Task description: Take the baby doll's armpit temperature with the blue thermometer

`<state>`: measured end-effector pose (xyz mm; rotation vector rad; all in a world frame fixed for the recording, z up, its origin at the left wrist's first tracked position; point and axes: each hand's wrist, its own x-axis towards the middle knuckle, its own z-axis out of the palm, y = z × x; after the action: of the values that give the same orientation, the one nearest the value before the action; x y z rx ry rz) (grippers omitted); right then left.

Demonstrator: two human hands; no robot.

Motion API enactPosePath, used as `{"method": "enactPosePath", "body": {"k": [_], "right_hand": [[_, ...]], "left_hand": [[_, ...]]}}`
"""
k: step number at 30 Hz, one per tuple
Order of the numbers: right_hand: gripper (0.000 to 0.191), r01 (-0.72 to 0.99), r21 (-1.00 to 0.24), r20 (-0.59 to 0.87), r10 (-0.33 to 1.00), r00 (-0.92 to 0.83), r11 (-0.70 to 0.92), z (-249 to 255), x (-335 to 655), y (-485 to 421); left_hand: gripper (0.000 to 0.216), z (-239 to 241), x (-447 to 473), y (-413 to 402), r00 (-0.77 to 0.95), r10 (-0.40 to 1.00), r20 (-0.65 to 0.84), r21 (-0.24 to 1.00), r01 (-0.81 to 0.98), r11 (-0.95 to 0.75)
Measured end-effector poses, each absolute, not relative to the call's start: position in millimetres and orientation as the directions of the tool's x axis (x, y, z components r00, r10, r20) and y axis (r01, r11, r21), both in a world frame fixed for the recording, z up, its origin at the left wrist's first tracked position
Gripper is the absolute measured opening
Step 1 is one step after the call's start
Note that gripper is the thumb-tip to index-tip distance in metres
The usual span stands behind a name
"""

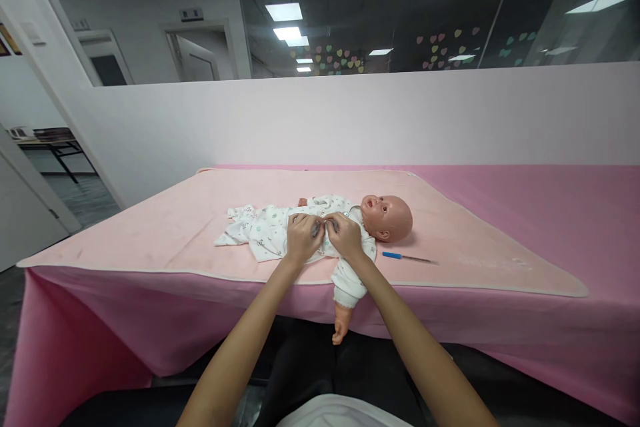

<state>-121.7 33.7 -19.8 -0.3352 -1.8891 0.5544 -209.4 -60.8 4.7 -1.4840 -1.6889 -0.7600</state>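
A baby doll (395, 217) lies on its back, head to the right, one arm hanging over the table's front edge. It wears a white printed baby outfit (270, 230). Over the doll's chest, my left hand (303, 236) and my right hand (345, 233) meet with fingertips pinched on the front of the outfit. Both hands are closed on the cloth; whether a fastener sits between the fingertips is hidden. Just below the doll's head rests a thin tool with a blue handle (393, 255) and a slim metal shaft, touched by neither hand.
A peach blanket (165, 227) lies under the doll on a table with a pink cloth (560, 213). Behind it stands a low white wall (350, 120) with glass above. At the far left are a door (30, 200) and a small table (55, 143).
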Motion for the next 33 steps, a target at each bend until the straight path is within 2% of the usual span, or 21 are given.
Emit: {"method": "enactPosePath", "body": {"k": [13,25,33], "right_hand": [[0.023,-0.084,-0.542,0.799,0.482,-0.360,0.836,-21.6,-122.6,35.9],[0.025,-0.074,-0.546,0.788,0.482,-0.383,0.834,-22.9,-122.3,35.9],[0.025,-0.079,-0.550,0.784,0.482,-0.390,0.831,-21.8,-121.5,34.9]], "left_hand": [[0.010,3.5,-211.2,-61.3,-0.111,0.536,0.837,0.066,0.993,0.102],[0.017,7.7,-209.1,-65.3,-0.256,0.628,0.735,0.269,0.960,0.076],[0.022,9.0,-209.0,-65.8,-0.256,0.651,0.715,0.292,0.955,0.056]]}}
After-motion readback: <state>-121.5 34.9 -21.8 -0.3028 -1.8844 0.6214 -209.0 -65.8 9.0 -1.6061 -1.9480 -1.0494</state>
